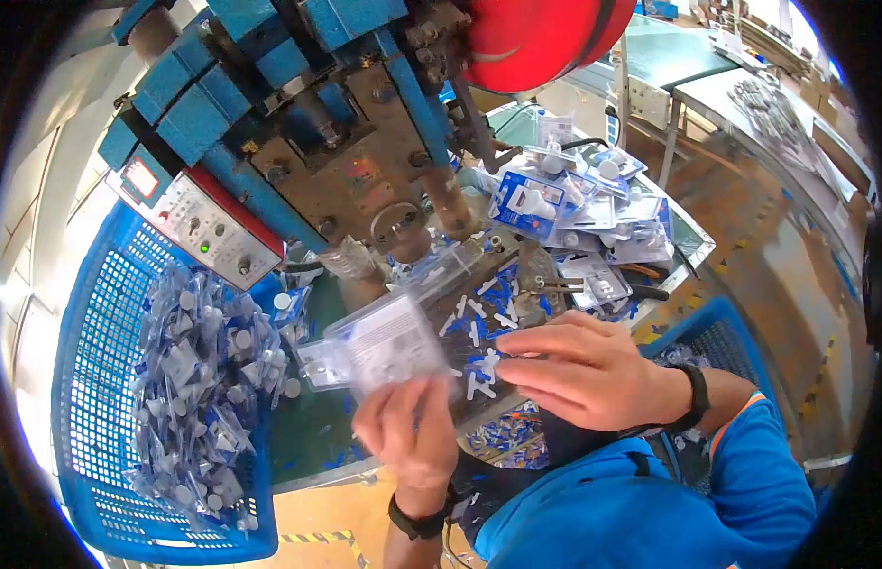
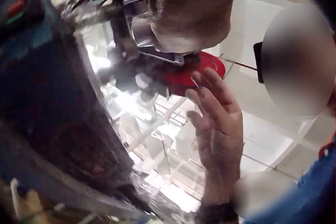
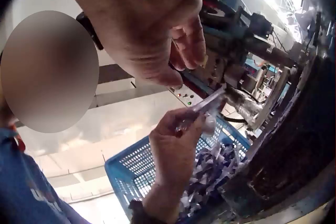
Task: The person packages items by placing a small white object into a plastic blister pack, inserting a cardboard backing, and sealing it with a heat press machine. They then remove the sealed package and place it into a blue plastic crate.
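Note:
The left hand [image 1: 408, 431] grips the near edge of a clear plastic blister package [image 1: 379, 341] with a printed insert, in front of the press. In the right wrist view the left hand [image 3: 176, 148] pinches this package [image 3: 210, 103] between thumb and fingers. The right hand [image 1: 593, 370], fingers extended, holds nothing and hovers over white and blue plastic scraps [image 1: 479, 332] beside the package. In the left wrist view the right hand [image 2: 218, 124] is raised with fingers apart and slightly bent.
A blue press [image 1: 365, 161] with a control box [image 1: 204, 223] stands behind the hands. At the left, a blue basket [image 1: 90, 379] holds many small packages. More packages [image 1: 593, 209] are piled right of the press, and another blue basket [image 1: 725, 341] sits by the right forearm.

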The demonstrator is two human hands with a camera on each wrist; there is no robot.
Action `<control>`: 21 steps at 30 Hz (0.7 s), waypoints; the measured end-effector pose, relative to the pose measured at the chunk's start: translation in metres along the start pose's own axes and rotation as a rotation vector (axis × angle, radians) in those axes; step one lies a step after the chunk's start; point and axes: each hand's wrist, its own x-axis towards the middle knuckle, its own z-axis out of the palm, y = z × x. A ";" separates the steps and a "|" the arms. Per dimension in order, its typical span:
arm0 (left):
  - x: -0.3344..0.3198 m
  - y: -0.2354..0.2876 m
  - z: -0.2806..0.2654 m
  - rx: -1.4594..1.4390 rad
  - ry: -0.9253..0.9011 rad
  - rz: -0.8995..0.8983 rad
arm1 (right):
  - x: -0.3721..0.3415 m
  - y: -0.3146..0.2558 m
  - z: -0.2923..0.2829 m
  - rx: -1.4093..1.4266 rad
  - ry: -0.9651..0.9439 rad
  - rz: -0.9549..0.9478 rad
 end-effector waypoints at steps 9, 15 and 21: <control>0.008 0.004 0.060 -0.330 -0.138 0.015 | 0.005 0.039 0.041 -0.238 -0.149 -0.035; 0.003 -0.011 0.057 -0.323 -0.165 -0.192 | 0.002 0.063 0.045 -0.185 -0.118 -0.006; -0.008 -0.020 0.054 -0.406 -0.247 -0.300 | 0.002 0.070 0.050 -0.171 -0.082 -0.011</control>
